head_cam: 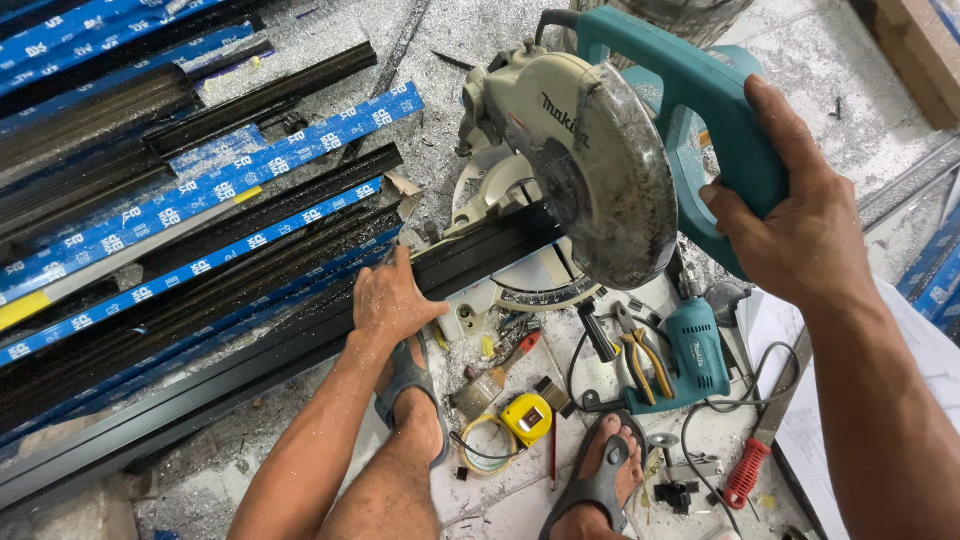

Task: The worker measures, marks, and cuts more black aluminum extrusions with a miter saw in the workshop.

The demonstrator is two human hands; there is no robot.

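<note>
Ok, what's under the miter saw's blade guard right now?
A black aluminium profile runs under the blade guard, pinned by the left hand. The right hand grips the teal handle. The blade's contact point is hidden.
</note>
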